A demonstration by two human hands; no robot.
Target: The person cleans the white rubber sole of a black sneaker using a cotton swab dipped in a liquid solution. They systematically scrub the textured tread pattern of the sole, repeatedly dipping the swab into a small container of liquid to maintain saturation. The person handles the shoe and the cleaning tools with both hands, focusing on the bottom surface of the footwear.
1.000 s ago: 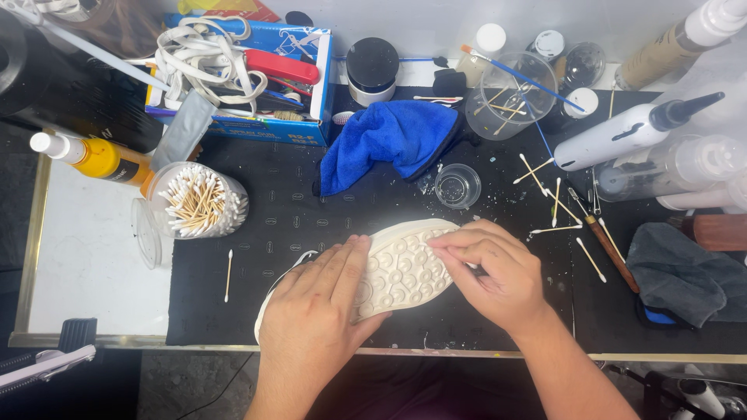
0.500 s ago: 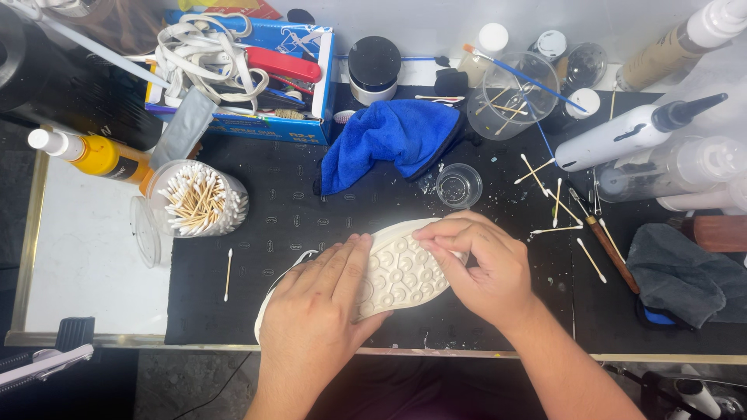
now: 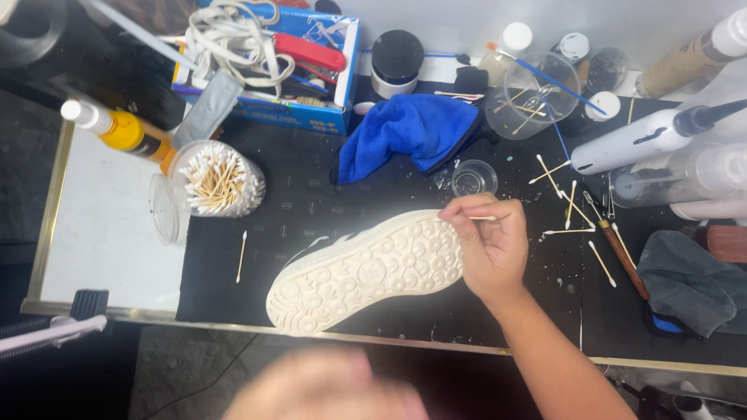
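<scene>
on the cluttered black mat (image 3: 311, 210), the shoe (image 3: 366, 272) lies sole-up mid-frame, slanting lower left to upper right, my right hand (image 3: 490, 245) pinching a cotton swab (image 3: 484, 218) at its upper-right end, my blurred left hand (image 3: 327, 385) off it, grip unclear.

A shoe (image 3: 366, 272) lies sole-up on the counter (image 3: 117, 257). Behind it sit a cloth (image 3: 408, 132) and small cup (image 3: 474, 178); a swab jar (image 3: 214, 180) stands left, loose swabs (image 3: 572, 206) right.
</scene>
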